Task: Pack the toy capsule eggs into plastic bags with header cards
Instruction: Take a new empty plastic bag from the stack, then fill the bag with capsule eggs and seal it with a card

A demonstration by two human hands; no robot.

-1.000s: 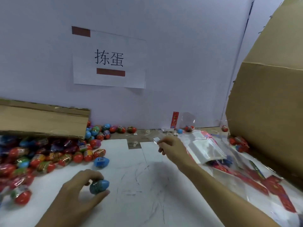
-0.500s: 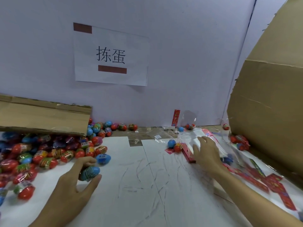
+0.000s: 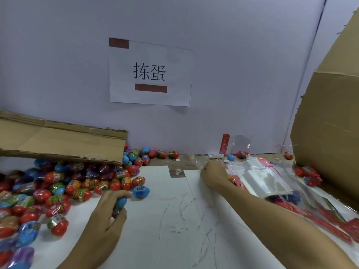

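The step in hand looks like gathering one egg and one bag; the left hand (image 3: 108, 216) curls round a blue capsule egg (image 3: 120, 203) at 7 o'clock on the table (image 3: 167, 239); the right hand (image 3: 213, 176) at 1 o'clock pinches a clear plastic bag (image 3: 202, 162); next, probably opening it for the egg

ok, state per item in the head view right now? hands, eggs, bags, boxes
left hand: grips a blue egg just above the table
right hand: pinches a clear bag, lifted
loose blue egg: lying on the table, free
egg pile: spilled under the cardboard flap
bag stack: lying flat, unfilled
right carton: upright
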